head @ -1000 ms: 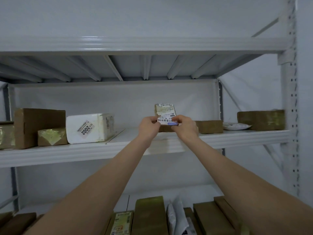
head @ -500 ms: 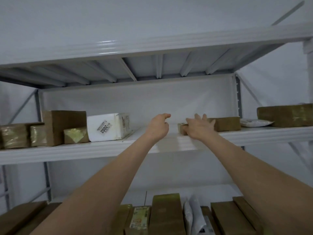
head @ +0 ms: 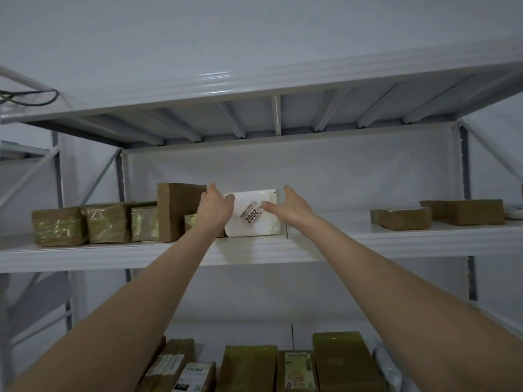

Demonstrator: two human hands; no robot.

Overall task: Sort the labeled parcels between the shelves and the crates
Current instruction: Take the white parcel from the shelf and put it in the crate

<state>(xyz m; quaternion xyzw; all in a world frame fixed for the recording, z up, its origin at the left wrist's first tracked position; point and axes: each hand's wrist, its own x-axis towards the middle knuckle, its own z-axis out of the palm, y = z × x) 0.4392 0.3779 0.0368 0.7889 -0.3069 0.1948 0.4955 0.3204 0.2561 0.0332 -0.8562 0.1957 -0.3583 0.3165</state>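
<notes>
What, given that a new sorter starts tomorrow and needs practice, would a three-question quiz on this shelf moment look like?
1. True or false: the white parcel sits on the shelf just to the right of the tall brown box.
2. Multiple choice: the number on the white parcel's label is A) 2002, B) 1007, C) 3550.
3. Short answer: both hands reach up to the white parcel. Which is nearer the tall brown box, the left hand or the right hand?

Key: 1 true; 2 A; 3 left hand.
</notes>
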